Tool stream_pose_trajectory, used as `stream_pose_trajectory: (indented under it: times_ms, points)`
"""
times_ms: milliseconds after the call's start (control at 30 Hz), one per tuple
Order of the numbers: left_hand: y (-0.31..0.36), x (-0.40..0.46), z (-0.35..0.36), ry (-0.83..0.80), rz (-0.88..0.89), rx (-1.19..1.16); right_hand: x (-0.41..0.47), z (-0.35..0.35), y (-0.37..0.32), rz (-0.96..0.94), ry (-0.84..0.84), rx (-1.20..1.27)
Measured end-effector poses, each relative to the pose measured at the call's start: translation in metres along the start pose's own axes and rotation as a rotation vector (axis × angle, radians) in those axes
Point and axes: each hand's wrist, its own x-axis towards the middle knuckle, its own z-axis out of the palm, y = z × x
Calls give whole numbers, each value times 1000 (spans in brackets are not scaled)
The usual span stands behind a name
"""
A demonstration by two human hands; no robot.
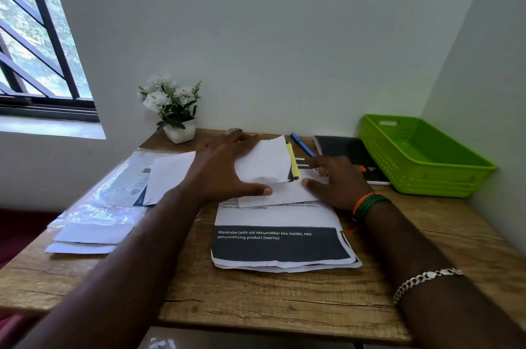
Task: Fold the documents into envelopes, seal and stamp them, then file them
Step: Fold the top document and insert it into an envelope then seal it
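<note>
Head view: left hand (225,169) spread flat, fingers straight, pressing a folded white sheet of paper (263,162) at the middle of the wooden desk (256,300), thumb along its near edge. Right hand (336,180) just right of it, fingers relaxed and flat on the lower white fold, gripping nothing. Underneath, nearer, a stack of printed documents with a black band (281,246). Left, white envelopes (170,175) beside a clear plastic packet (113,192). Far right, lime-green plastic basket (421,155), black notebook (344,149), blue pen (302,144). Far left, white potted flowers (170,103) against the wall.
</note>
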Motion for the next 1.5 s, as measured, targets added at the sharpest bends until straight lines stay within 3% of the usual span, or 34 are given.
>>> stream_pose_trajectory:
  times_ms: [367, 467, 600, 833, 1500]
  points:
    - [-6, 1, 2, 39, 9, 12, 0, -5, -5, 2, -79, 25]
    - [-7, 1, 2, 53, 9, 21, 1, -9, -6, 38, 9, 76]
    - [-10, 1, 0, 95, 3, 28, 6, -25, 11, 94, 140, 475]
    - [-22, 3, -2, 122, -48, 64, 1, -59, 37, 137, 465, 744]
    - [-18, 2, -1, 99, -22, 82, -5, -55, 32, 85, 232, 711]
